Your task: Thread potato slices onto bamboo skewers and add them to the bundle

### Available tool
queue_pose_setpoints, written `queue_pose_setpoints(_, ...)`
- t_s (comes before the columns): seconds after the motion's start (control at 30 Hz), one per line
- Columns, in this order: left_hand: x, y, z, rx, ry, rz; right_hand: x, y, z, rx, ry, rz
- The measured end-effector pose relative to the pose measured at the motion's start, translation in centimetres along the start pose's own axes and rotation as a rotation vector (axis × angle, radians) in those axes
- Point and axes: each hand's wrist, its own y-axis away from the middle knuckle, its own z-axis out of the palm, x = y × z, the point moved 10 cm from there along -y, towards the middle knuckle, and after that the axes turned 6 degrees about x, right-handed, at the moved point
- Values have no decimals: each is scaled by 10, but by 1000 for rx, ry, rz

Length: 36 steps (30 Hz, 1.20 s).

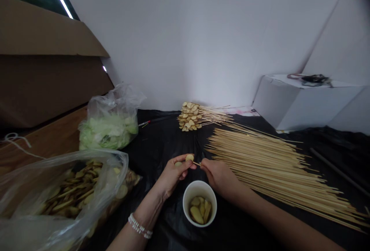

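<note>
Two bare hands at work above a black plastic sheet [162,140], seen from the worker's head. The fingers [182,161] of the left hand [172,174] are pressed together around a potato slice [189,158], with a second pale piece [178,164] showing just beside it. The fingers [204,163] of the right hand [219,176] pinch a bamboo skewer [197,163] close to its end, and the skewer points toward the left hand. Where the skewer tip meets the slice is hidden by the fingers, so any piercing cannot be made out.

Directly below the hands stands a white cup [199,203] holding potato pieces in a dark liquid. To the right lies a wide spread of loose skewers [268,170], running out toward the right edge of the view; beyond the hands, a bundle of loaded skewers [189,116] rests on the sheet.

At left, a clear plastic bag of sliced potato [72,191] is cut off by the frame and partly clouded by its own film; behind it sits a bag of pale green pieces [108,129]. A beaded bracelet [139,226] circles the left wrist. The sheet-covered tabletop meets a white wall [179,39] — a cardboard box [43,58] at left, a white box [306,102] at right.
</note>
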Motion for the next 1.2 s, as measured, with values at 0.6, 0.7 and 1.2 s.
queue_pose_setpoints(0.6,-3,2,9,-18,-88,12,0,-1,9,-28,-52,12)
queue_pose_setpoints(0.7,-3,2,11,-20,-50,6,0,-2,3,-25,-45,14)
queue_pose_setpoints(1.2,3,-1,-4,-13,486,-119,5,-5,-24,106,-55,39)
